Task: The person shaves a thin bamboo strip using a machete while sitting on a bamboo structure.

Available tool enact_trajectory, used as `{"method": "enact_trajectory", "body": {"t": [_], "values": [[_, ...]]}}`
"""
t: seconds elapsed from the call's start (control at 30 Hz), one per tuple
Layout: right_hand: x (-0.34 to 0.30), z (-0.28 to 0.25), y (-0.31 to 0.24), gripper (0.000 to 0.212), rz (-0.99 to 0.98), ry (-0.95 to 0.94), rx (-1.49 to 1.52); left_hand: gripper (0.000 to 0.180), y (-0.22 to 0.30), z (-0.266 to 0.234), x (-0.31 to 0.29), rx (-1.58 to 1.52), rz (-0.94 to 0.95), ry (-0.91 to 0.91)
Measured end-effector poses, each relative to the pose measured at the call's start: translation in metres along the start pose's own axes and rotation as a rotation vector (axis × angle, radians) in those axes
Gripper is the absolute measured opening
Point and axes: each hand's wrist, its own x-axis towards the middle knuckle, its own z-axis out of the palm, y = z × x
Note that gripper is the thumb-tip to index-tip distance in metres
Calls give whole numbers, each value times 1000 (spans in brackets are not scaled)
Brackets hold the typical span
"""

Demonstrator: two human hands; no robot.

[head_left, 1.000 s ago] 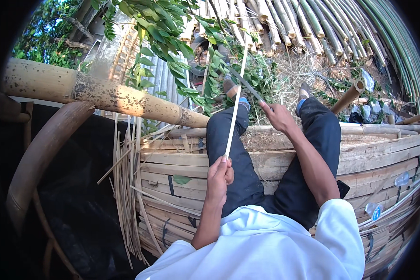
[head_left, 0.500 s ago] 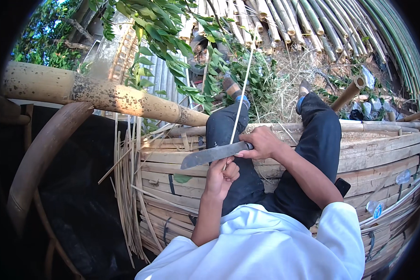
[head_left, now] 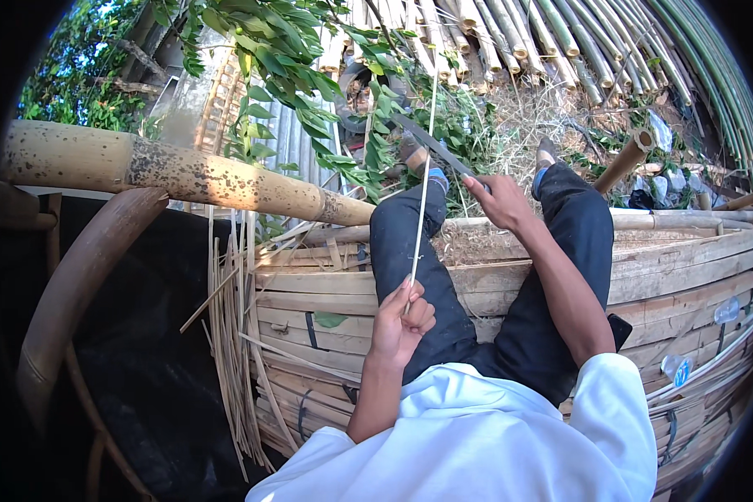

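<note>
My left hand [head_left: 400,326] is closed round the lower end of a long, thin bamboo strip [head_left: 426,197], which slants up and away over my left knee. In my right hand [head_left: 504,203], wrapped round its handle, is a large knife [head_left: 442,152] with a dark, broad blade. The blade points away and to the left, its tip beyond the strip near my left foot. Whether blade and strip touch I cannot tell. My right hand is above the gap between my knees, farther out than my left.
I sit on stacked bamboo slats [head_left: 678,284]. A thick bamboo pole [head_left: 226,178] crosses at left, above a bundle of thin strips [head_left: 233,351]. Leafy branches [head_left: 284,67] hang ahead. Cut bamboo poles [head_left: 552,42] lie at the far side. Clear plastic cups [head_left: 676,368] are at right.
My right hand has moved the knife away from my left hand, outward along the strip, and the blade has swung to point forward. My left hand keeps hold of the strip, slightly shifted.
</note>
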Motion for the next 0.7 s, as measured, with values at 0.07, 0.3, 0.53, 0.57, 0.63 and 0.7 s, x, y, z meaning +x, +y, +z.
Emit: {"method": "enact_trajectory", "body": {"t": [0.07,0.3,0.53,0.57,0.63,0.7], "values": [[-15,12,-12,63,-68,-76,4,28,-3,2,6,-35,9,-1],[-48,46,-37,63,-454,-265,-15,26,9,0,19,92,18,33],[-35,32,-19,55,-492,-118,-124,28,16,1,10,195,5,-17],[-33,27,-19,55,-497,-127,-150,28,15,2,9,196,6,-15],[-32,26,-18,55,-490,-139,-156,29,14,3,8,196,12,-17],[-29,25,-15,55,-476,-145,-168,29,14,0,10,197,6,-15]]}}
